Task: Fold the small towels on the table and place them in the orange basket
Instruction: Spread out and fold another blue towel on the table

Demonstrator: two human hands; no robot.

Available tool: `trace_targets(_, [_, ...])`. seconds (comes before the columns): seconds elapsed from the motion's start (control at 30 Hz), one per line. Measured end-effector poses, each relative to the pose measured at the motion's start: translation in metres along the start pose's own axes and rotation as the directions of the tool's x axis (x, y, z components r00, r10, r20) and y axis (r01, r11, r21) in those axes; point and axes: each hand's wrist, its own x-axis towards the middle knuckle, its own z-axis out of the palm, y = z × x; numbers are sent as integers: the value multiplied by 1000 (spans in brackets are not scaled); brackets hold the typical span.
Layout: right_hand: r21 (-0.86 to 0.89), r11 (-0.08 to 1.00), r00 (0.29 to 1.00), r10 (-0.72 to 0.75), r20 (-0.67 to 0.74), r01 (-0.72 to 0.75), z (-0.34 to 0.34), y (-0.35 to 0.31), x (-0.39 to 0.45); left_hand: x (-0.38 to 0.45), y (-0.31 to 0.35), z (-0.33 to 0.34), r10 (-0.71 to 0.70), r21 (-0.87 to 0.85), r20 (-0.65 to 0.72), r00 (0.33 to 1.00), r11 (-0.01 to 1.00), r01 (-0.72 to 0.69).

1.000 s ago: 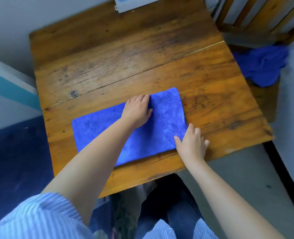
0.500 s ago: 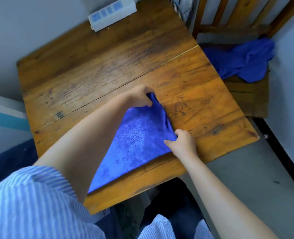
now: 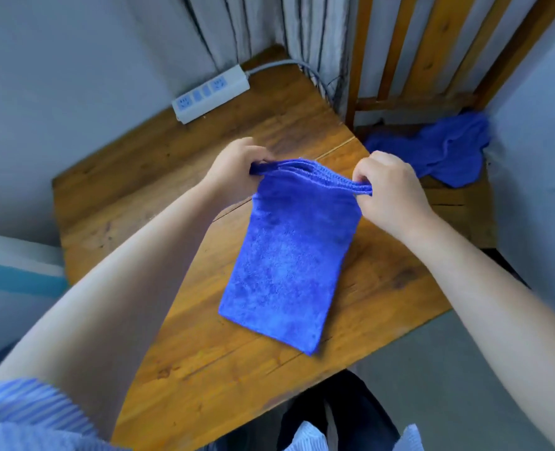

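Towel [image 3: 289, 255], blue, hangs over the table [image 3: 139, 196] centre (soft and light, I think), pinched at its top corners by left hand [image 3: 237, 170] at 11 o'clock and right hand [image 3: 390, 187] at 1 o'clock.

I stand in what looks like a modest room of a home, not a workshop or lab. Beneath my left hand [image 3: 237, 172] and right hand [image 3: 390, 193] sits a worn wooden table [image 3: 159, 196], its varnish scuffed and stained. Beyond my left hand, a white power strip [image 3: 211, 92] lies at the table's far edge against a plain grey wall [image 3: 74, 60]. Past my right hand, a slatted wooden chair [image 3: 432, 70] stands in the corner, with blue cloths [image 3: 445, 151] heaped on its seat. Below my right arm, bare grey floor [image 3: 448, 385] shows.
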Motion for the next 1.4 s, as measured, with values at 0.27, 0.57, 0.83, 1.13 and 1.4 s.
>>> trace_targets(0.27, [-123,912,913,-402,-70,392,54,-19,-86,-100,-48,43,409,183,127,904,886,-426])
trace_targets(0.57, [-184,866,876,-480,-51,464,118,-26,-156,-158,-80,88,397,335,296,869,809,-483])
trace_targets(0.83, [-189,863,877,-480,-20,468,140,-34,-178,-175,-98,100,321,338,287,903,848,-409])
trace_targets(1.13, [-195,861,873,-420,250,470,125,-36,-186,-193,-103,115,136,157,218,966,973,-172])
trace_targets(1.4, [-161,874,867,-400,296,458,106,-59,-113,-198,-67,120,-348,-30,39,937,937,349])
